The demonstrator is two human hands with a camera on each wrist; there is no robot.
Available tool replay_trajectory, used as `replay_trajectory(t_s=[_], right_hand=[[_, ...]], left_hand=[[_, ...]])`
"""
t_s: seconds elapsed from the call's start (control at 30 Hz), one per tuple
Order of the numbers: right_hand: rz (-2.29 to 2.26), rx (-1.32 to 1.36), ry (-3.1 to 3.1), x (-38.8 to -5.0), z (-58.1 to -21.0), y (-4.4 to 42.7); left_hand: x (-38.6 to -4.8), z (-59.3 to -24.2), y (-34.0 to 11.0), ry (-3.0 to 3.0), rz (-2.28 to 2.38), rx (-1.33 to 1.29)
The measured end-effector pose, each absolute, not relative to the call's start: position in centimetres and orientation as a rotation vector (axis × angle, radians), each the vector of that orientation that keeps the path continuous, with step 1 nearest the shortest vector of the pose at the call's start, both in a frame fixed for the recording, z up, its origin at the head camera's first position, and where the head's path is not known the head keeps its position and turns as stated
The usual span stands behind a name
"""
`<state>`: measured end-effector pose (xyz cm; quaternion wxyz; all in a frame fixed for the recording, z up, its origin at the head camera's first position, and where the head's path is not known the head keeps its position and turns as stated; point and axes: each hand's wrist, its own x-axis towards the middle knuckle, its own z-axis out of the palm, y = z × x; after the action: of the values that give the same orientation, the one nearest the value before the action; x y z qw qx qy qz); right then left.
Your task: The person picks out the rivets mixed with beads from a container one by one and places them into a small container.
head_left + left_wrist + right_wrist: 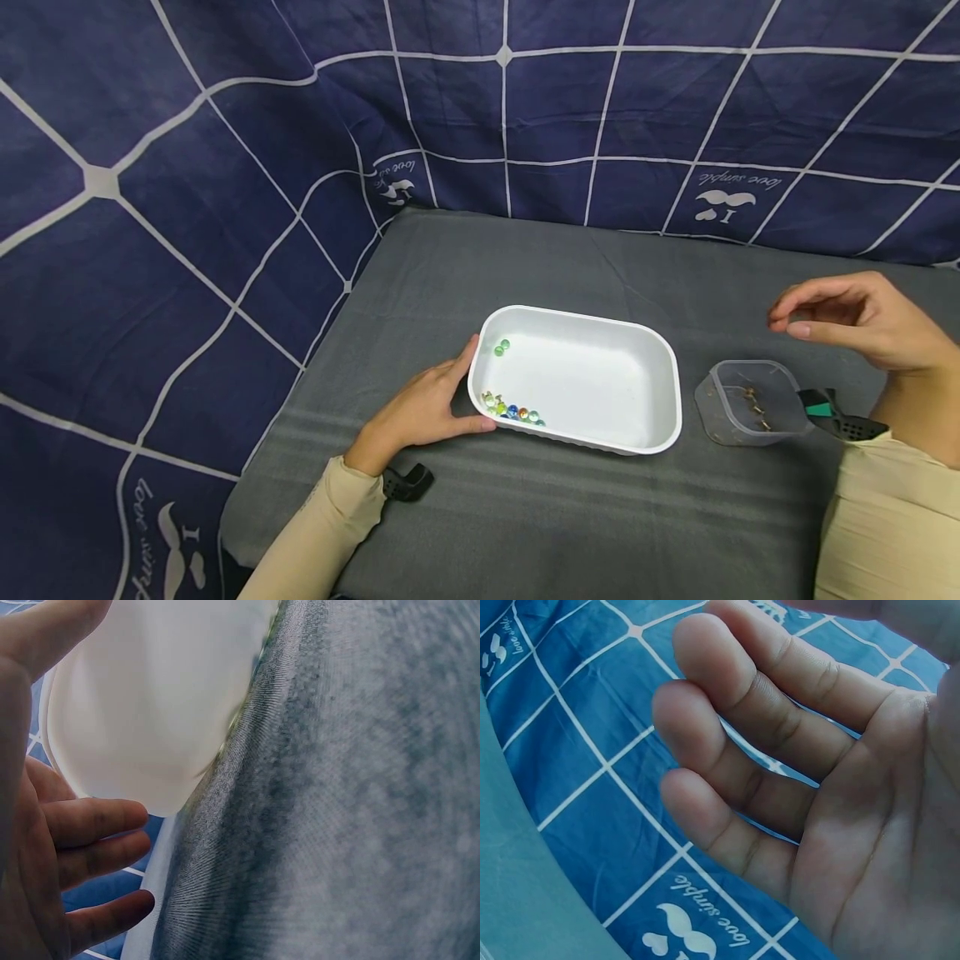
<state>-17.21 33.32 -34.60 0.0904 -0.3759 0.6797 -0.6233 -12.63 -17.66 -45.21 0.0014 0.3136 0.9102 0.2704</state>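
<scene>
My left hand rests against the left end of a white rectangular tray, its thumb at the near corner and index finger along the end. In the left wrist view, the other fingers stretch out fairly straight beside the tray wall. Colourful glass marbles gather at the tray's near left corner, and two green marbles lie farther back. Raised behind a clear plastic container, my right hand has loosely bent fingers. Its palm, seen in the right wrist view, holds nothing.
The clear container stands just right of the tray, with small gold-coloured bits inside. Grey cloth covers the work surface. Dark blue curtains with white lines hang along the back and left.
</scene>
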Motion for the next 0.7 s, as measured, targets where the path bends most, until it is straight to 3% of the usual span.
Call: replay_trajectory(t_s=[0.7], right_hand=[[-1.745,-1.169,2.055,-18.4,-34.5,30.0]], left_hand=[[-12.5,-45.2,-17.6,2.856,0.835,0.951]])
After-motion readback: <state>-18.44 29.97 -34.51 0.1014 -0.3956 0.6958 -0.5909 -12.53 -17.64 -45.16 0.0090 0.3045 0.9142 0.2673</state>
